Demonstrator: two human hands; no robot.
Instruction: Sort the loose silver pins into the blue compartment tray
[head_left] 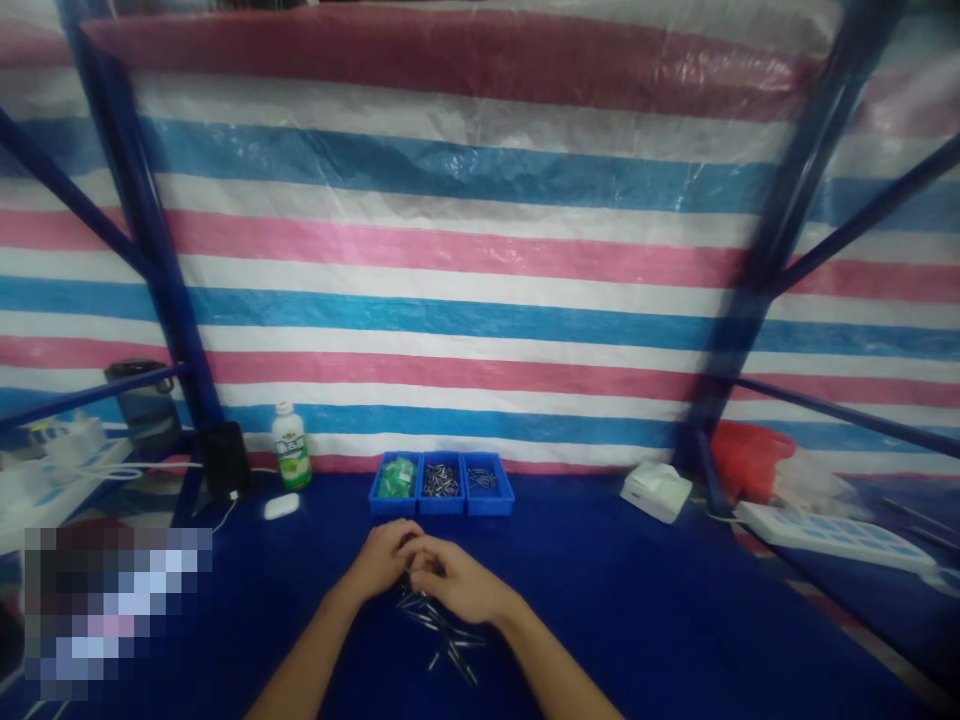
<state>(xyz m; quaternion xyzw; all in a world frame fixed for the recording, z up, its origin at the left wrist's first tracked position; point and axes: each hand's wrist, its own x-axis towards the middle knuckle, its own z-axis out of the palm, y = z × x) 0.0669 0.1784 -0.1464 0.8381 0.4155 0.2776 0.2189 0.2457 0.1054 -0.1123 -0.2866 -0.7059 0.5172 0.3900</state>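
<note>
My left hand (385,556) and my right hand (459,580) meet over the blue table, fingers curled and touching each other. What they pinch between them is too small and dark to make out. Just below the fingers lies a loose pile of thin, shiny metal pins or rods (446,632), partly covered by my right hand. Beyond the hands stand three joined blue bins: the left bin (373,499) has green packets (396,478), the middle bin (441,508) many small metal parts (441,481), and the right bin (501,503) some thin metal pieces (482,479).
A white bottle with a green label (291,446), a white oval case (282,506) and a black box (223,460) stand at the back left. A tissue pack (657,490) lies back right. Power strips (836,537) and blue frame posts (739,300) flank the table.
</note>
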